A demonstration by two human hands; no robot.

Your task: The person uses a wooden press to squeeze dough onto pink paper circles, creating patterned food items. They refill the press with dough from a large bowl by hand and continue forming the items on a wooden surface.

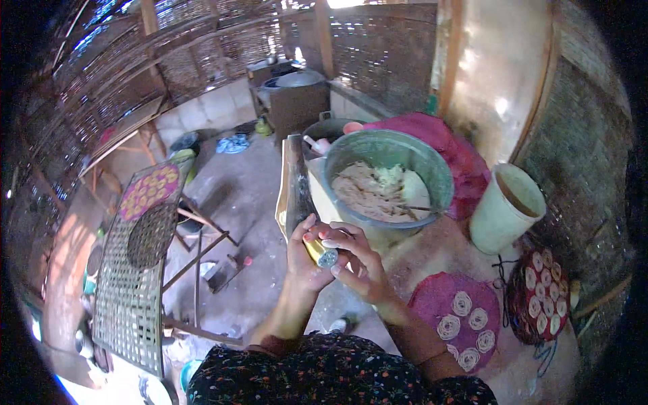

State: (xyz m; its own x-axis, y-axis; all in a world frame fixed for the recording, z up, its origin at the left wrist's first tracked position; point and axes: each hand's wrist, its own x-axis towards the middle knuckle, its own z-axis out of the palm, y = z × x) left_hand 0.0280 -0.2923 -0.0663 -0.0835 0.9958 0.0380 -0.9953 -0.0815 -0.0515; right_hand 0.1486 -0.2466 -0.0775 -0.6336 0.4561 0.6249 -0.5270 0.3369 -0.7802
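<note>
A short gold-coloured metal cylinder (315,249) with a perforated end disc lies across my left hand (302,268), whose palm and fingers hold it. My right hand (365,263) reaches in from the other side, with its fingers curled around the disc end. Just beyond the hands a long dark wooden piece (297,187) stretches away from me, beside a pale board edge. To the right of it stands a large green plastic tub (336,203) with pale, wet dough-like mass (367,187) and a stick inside.
Right of me, coiled noodle-like rounds (461,304) lie on a pink round mat (430,293); more sit on a dark round tray (521,304). A pale bucket (493,223) stands behind. On the left, a woven rack (131,298) on wooden legs bears another pink mat (135,210) of rounds.
</note>
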